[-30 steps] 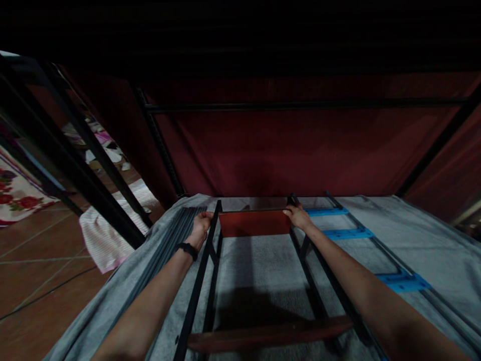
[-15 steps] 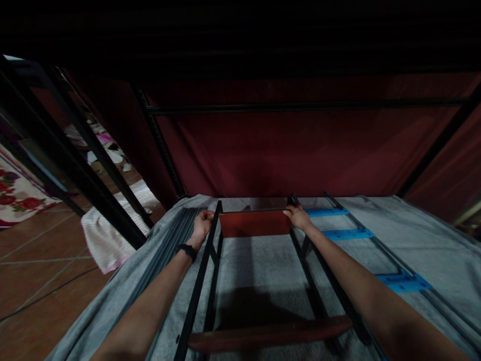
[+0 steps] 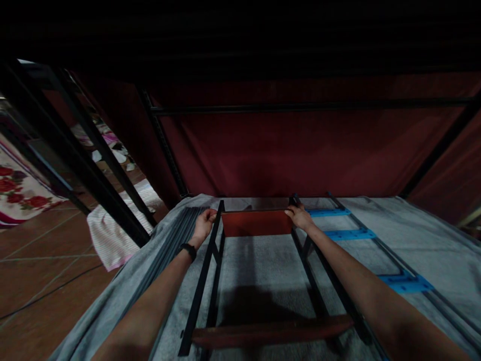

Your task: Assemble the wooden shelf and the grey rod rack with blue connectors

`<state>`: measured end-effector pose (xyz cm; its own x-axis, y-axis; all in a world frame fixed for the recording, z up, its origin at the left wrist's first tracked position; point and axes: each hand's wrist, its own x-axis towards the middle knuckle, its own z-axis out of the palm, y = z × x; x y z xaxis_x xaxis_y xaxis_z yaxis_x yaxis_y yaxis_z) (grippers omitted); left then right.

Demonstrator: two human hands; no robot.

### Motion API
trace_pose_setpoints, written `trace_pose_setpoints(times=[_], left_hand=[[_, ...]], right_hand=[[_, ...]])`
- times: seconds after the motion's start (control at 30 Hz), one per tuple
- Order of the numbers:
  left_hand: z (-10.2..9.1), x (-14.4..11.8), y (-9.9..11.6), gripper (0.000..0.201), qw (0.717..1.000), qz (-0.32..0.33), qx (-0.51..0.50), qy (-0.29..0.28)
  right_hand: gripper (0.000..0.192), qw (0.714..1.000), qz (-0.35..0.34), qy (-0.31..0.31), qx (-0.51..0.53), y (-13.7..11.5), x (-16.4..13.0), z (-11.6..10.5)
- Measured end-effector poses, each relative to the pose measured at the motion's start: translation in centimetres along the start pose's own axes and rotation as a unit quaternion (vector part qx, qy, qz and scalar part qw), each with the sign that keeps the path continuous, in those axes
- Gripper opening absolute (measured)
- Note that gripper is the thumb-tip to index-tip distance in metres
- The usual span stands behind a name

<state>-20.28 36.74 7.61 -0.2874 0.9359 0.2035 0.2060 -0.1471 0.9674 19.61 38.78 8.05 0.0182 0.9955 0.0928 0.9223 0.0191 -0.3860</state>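
A black metal frame (image 3: 205, 273) with reddish-brown boards lies in front of me on a grey blanket. One board (image 3: 257, 223) spans its far end; a second board (image 3: 272, 332) crosses nearer to me. My left hand (image 3: 204, 224), with a black band on the wrist, is closed at the outer side of the left rail near its top. Whatever its fingertips pinch is too small to make out. My right hand (image 3: 299, 217) grips the far right corner of the frame, thumb by the board's edge and the other fingers partly hidden behind the rail.
Grey tubes (image 3: 171, 255) lie bundled at the left on the blanket (image 3: 404, 220). To the right are dark rods with blue brackets (image 3: 406, 282). Black posts (image 3: 101, 193) rise at the left, before a striped cloth (image 3: 112, 235) and tiled floor. A dark red curtain (image 3: 293, 150) hangs behind.
The whole view has shifted slightly, so things at the left appear a little further right. Both hands keep their places at the frame's far end.
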Motion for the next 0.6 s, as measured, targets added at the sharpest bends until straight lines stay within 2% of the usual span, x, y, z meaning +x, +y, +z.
trace_pose_setpoints(times=[0.17,0.3,0.5,0.6], left_hand=[[-1.3,-1.1,-0.1,0.026,1.0,-0.022,-0.021,0.003],[-3.8,-3.8,-0.5,0.027,0.998,-0.037,-0.024,0.035],[-8.6,-11.4,-1.8,0.029,0.995,-0.076,0.025,0.051],[-10.5,-16.1,-2.6,0.024,0.993,-0.037,0.109,0.033]], right_hand=[[0.043,1.0,-0.002,0.003,-0.002,0.1,-0.2,-0.1],[0.049,1.0,0.001,0.007,-0.006,0.4,-0.1,0.1],[0.057,1.0,0.013,0.007,-0.002,0.8,0.4,0.4],[0.06,1.0,0.016,0.012,0.006,1.1,0.7,0.6]])
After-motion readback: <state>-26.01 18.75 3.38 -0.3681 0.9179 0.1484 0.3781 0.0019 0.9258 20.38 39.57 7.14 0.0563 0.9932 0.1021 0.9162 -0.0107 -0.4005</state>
